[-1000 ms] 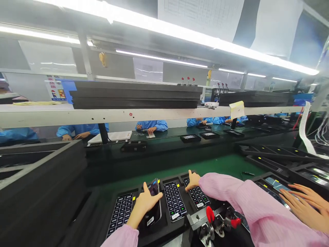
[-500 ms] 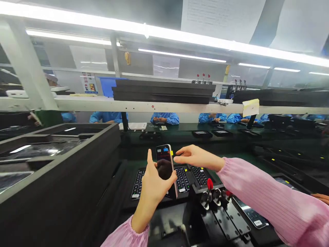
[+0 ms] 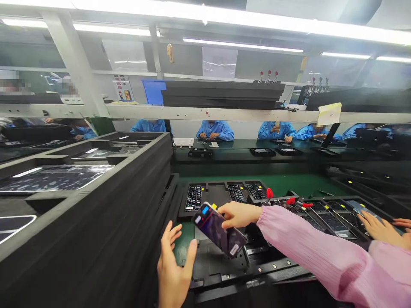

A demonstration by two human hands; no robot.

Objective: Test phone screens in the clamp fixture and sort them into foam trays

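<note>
Black-screened, a phone point(image 3: 218, 233), out of the tray point(image 3: 215, 191) holding three others point(image 3: 236, 193), is being pinched, not yet set down, above a fixture point(image 3: 210, 262) by the right hand point(image 3: 240, 214), the left hand point(image 3: 173, 265) being held wide.

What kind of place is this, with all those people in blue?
Probably a phone factory or repair workshop. People in blue line a long bench, phones lie in a black tray, and the right hand holds another phone.

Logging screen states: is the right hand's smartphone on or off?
On: the smartphone in the right hand displays blue and white blocks and red marks at one end.
</note>
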